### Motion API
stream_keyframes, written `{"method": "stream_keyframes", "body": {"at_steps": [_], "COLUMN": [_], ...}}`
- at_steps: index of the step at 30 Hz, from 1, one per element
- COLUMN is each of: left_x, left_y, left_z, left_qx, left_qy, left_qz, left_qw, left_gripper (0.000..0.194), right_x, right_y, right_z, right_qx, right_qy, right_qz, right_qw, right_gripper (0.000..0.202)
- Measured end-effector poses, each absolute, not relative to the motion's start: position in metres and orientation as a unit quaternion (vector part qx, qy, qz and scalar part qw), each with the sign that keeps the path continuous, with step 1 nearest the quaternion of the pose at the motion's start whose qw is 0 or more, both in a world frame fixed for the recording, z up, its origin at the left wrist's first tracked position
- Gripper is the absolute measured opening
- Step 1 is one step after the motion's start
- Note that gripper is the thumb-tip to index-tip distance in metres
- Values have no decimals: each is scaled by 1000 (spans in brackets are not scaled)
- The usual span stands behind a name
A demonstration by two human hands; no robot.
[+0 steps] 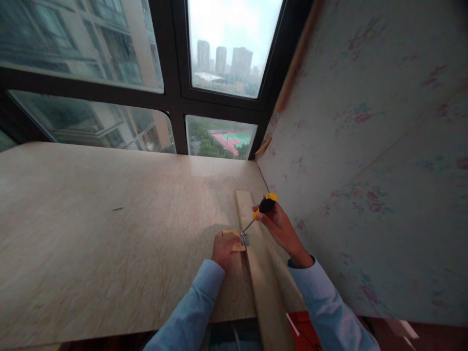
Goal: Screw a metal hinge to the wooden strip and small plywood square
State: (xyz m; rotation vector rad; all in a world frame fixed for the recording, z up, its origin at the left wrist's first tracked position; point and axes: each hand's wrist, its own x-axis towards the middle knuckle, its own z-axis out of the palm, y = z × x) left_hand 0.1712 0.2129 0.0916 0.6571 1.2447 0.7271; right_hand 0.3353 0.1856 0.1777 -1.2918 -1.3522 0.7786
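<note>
A yellow and black screwdriver (268, 204) is gripped in my right hand (280, 225), its shaft slanting down to the left. The tip meets a small metal hinge (244, 238) at the edge of a long wooden board (260, 273). With my left hand (224, 247) I hold a small wooden piece (237, 243) against the board's left side, beside the hinge. My left fingers are closed on that piece and partly cover it. Whether a screw sits under the tip is too small to make out.
The board lies on a marble-patterned sill (91, 253) and sticks out over its front edge. A thin dark metal object (117, 209) lies to the left. Floral wallpaper (376, 195) covers the wall close on the right; dark window frames (175, 97) stand behind. Something red (303, 329) is below right.
</note>
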Motion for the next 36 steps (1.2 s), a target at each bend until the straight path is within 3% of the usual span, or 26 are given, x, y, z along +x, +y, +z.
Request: {"method": "stream_keyframes", "body": {"at_steps": [5,9,13,19,24,32,36], "left_x": [171,170,170,170,169,169,170], "left_y": [213,213,212,211,211,211,211], "left_z": [94,92,90,95,96,96,91], "left_qx": [304,307,302,295,301,301,302], "left_qy": [559,552,531,538,545,528,523], "left_qz": [316,319,318,314,311,321,325], "left_qw": [704,707,725,724,718,726,728], "left_gripper": [26,23,15,14,14,11,12], "right_x": [338,334,331,336,343,331,329], "right_y": [183,185,188,183,177,179,180], "right_z": [182,187,186,179,180,183,179], "right_qx": [-553,-646,-671,-570,-524,-690,-670], "right_qy": [-572,-579,-580,-552,-541,-559,-569], "right_qz": [326,193,138,319,409,168,175], "right_qw": [510,459,441,519,515,428,443], "right_gripper": [42,59,55,55,62,59,56]}}
